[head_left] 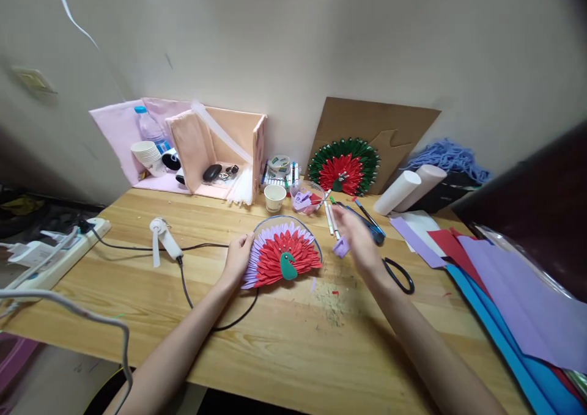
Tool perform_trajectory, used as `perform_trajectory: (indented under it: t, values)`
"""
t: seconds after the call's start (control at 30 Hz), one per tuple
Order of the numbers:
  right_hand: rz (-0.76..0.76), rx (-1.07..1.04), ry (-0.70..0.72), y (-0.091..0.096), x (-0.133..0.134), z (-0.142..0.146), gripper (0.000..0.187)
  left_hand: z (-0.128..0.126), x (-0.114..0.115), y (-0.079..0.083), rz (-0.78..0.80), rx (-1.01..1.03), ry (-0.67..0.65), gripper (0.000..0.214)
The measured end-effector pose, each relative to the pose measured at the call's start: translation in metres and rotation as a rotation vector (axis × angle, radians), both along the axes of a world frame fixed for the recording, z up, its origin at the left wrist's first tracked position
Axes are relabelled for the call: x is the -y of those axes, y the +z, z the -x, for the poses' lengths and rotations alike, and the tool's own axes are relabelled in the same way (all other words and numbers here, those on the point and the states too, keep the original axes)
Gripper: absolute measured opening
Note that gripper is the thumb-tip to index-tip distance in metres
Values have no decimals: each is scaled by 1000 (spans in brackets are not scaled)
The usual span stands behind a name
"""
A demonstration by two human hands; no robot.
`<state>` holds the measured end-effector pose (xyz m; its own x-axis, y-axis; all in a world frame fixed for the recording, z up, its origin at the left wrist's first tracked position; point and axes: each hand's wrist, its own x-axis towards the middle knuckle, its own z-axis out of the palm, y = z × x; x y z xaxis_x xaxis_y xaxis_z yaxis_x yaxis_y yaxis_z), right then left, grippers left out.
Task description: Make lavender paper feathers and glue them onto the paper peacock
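My left hand (238,257) grips the left edge of a fan-shaped peacock craft (288,267), fingers closed on its rim. The craft has lilac outer petals, red inner ones and a green bird body in front; a strip of its round backing shows bare along the upper right. Blurred by motion, my right hand (353,235) is beside a clear bowl (308,198) of lilac and red pieces. A thin, slender thing shows at its fingertips, too small to name. Just under this hand lies a lilac scrap (341,247). White markers (330,218) lie close to its fingers.
A white glue gun (166,239) with a black cable lies left. Black-handled scissors (398,275) and coloured sheets (518,299) are right. Behind stand a paper cup (274,198), a pink box (220,152), a green-and-red peacock (343,166) against cardboard and white rolls (398,193).
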<state>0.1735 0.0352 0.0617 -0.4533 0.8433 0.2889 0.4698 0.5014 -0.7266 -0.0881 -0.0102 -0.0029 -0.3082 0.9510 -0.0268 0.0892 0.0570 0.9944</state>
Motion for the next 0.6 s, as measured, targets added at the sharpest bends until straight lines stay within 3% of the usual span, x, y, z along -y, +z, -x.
perform_trajectory:
  t: [0.07,0.13,0.17,0.23,0.3,0.43,0.6]
  values:
    - [8,-195,-294,-13,-17,-8,47,2,-2,-1,3,8,12,39]
    - [194,-357,-440,-26,-21,-16,32,4,-3,-1,13,14,14,39]
    - [331,-410,-434,-32,-19,-17,29,5,-3,-1,19,20,13,38]
    - [612,-421,-256,-44,-11,-16,31,5,-3,-1,30,38,16,38]
    - [725,-465,-190,-52,-4,-10,35,5,-3,0,39,60,26,38]
    - [846,-474,-57,-52,2,-1,31,2,-2,3,59,101,7,38]
    - [874,-419,38,-49,4,-2,29,0,-2,2,82,57,1,39]
